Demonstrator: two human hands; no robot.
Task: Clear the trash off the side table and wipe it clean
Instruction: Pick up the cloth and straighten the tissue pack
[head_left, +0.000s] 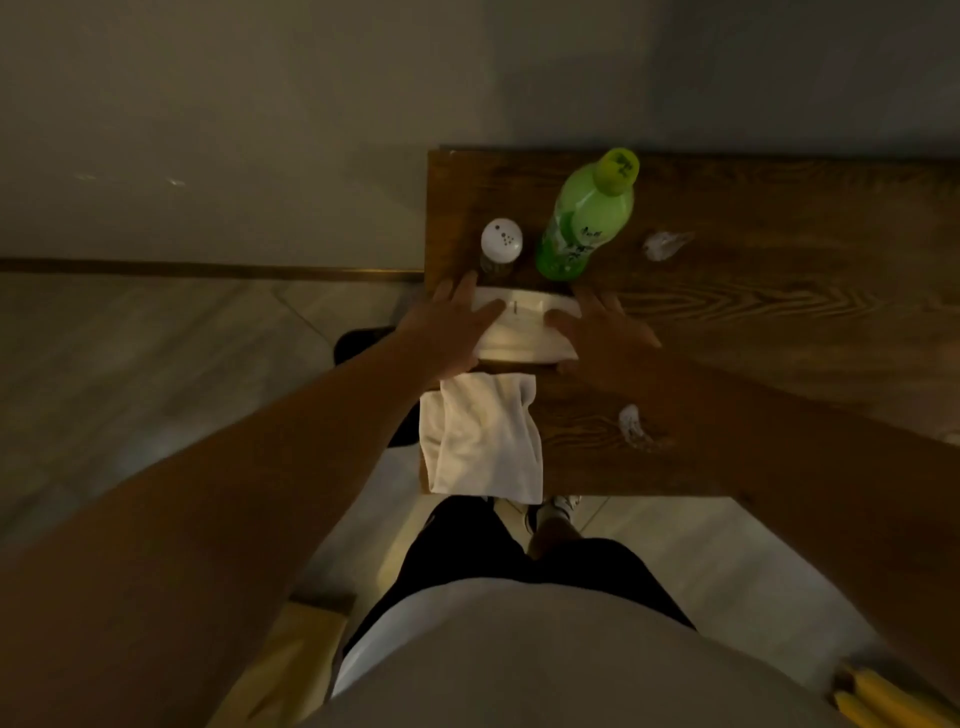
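Observation:
A dark wooden side table (753, 322) stands against the wall. On its left part lies a white flat box (524, 327), with my left hand (452, 332) on its left side and my right hand (602, 338) on its right side, fingers spread around it. Just behind it stand a green bottle (587, 218) and a small white-capped shaker (501, 244). A white cloth (483, 436) hangs over the table's near left corner. Two crumpled bits of paper lie on the top, one at the back (665, 244) and one near the front (636, 426).
Tiled floor (156, 364) spreads to the left of the table and under me. A dark object (358, 343) sits on the floor by the table's left edge. Yellow items (883, 701) show at the bottom right corner. My legs and shoes are below the table edge.

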